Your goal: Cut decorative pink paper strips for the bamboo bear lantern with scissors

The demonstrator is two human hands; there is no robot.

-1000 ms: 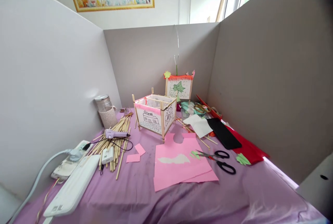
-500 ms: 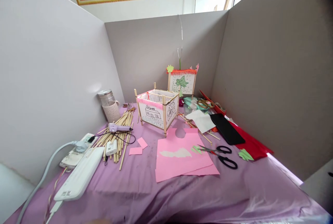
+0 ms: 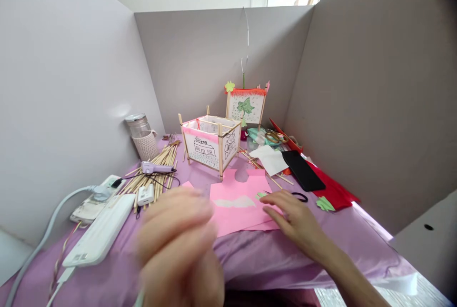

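My left hand [image 3: 178,245] is raised close to the camera, smeared by motion, with its fingers curled; whether it holds anything does not show. Over the pink paper [image 3: 228,221], my right hand [image 3: 289,212] reaches in from the right with its fingers stretched out. Beneath it lie the scissors, mostly covered, with one black handle loop [image 3: 300,197] showing. A green paper scrap [image 3: 261,195] is by its fingertips. Behind the paper stands a stick-framed lantern [image 3: 210,143] with white drawn-on panels and a pink top strip.
Thin wooden sticks [image 3: 164,157], a lilac glue gun [image 3: 156,168] and a white power strip [image 3: 102,231] lie at left, near a glass cup [image 3: 143,135]. A second lantern [image 3: 246,105] stands behind. A black phone [image 3: 303,170] and red cloth [image 3: 333,188] are at right, inside grey partitions.
Both hands have come into view, the right one over the scissors and the left one near the camera. The view has tilted down slightly.
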